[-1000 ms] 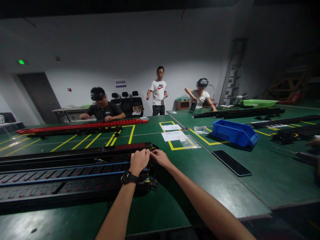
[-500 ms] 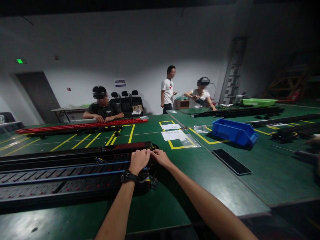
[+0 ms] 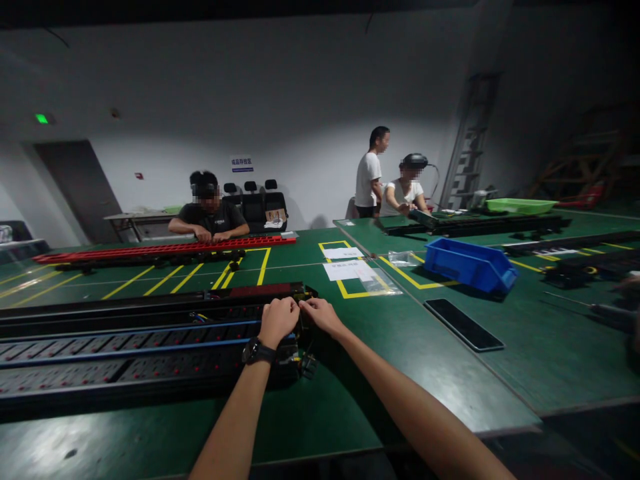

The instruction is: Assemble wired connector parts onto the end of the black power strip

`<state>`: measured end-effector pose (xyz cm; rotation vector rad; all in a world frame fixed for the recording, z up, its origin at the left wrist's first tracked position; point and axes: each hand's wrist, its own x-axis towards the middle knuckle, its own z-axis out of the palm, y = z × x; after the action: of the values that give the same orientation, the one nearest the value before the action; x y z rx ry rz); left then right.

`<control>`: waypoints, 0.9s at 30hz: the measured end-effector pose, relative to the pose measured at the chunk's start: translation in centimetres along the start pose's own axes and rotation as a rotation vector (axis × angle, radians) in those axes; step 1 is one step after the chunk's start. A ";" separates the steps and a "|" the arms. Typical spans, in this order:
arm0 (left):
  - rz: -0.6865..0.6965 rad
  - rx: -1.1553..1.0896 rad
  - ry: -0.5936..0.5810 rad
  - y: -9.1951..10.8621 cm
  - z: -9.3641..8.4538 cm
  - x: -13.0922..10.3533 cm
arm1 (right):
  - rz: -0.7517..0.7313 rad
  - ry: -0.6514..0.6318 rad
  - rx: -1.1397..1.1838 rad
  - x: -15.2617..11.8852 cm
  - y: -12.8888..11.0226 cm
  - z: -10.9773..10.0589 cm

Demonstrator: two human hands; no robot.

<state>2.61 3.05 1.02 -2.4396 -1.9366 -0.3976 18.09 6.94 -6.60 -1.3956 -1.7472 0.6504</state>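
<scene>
Long black power strips (image 3: 165, 365), with rows of outlets, red dots and blue edging, lie side by side across the left of the table. At their right end, my left hand (image 3: 278, 320), wearing a black watch (image 3: 258, 351), is closed with its fingertips pinched. My right hand (image 3: 323, 316) meets it fingertip to fingertip, also closed. Whatever lies between the fingers is hidden or too small to name. A small black connector (image 3: 308, 366) hangs below the hands at the strip's end. Coloured wires (image 3: 199, 317) stick out of the strip behind.
On the green table (image 3: 400, 373) rest a phone (image 3: 464, 324), a blue bin (image 3: 467, 265) and paper sheets (image 3: 350, 270). One person (image 3: 207, 217) works at a red rail (image 3: 165, 249) opposite. Two people (image 3: 369, 180) are farther right. At the right edge lies a screwdriver (image 3: 610, 312).
My hands stay at the strip's end, almost unmoved. The standing person across the room has moved right, beside the seated one, whose arms have shifted.
</scene>
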 end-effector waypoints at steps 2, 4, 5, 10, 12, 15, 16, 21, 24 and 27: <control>-0.002 -0.004 -0.001 0.0 -0.1 -0.1 | 0.002 0.000 0.002 0.0 -0.1 0.0; 0.000 -0.008 0.003 0.0 -0.1 -0.1 | 0.001 -0.001 0.007 0.0 -0.2 -0.1; 0.002 -0.010 0.006 0.0 -0.2 -0.2 | 0.000 -0.001 0.010 -0.1 -0.2 -0.1; 0.014 -0.020 0.016 0.1 -0.2 -0.2 | 0.003 0.003 -0.012 -0.1 -0.4 -0.1; 0.012 -0.024 0.016 0.1 -0.1 -0.2 | 0.015 0.011 -0.030 -0.1 -0.5 -0.1; 0.013 -0.028 0.013 0.0 -0.1 -0.1 | 0.035 0.025 -0.049 -0.2 -0.9 -0.3; 0.013 -0.028 0.013 0.0 -0.1 -0.1 | 0.044 0.025 -0.056 -0.3 -1.0 -0.4; 0.013 -0.033 0.015 -0.2 0.0 -0.1 | 0.106 -0.009 -0.072 -0.5 -1.6 -1.1; 0.015 -0.034 0.029 -0.3 0.3 0.0 | 0.130 -0.031 -0.067 -0.6 -1.7 -1.4; 0.010 -0.043 0.046 -0.5 0.6 0.1 | 0.130 -0.038 -0.052 -0.6 -1.7 -1.5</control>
<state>2.31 3.35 0.43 -2.4415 -1.9168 -0.4961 18.41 5.79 -4.57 -1.5525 -1.7243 0.7096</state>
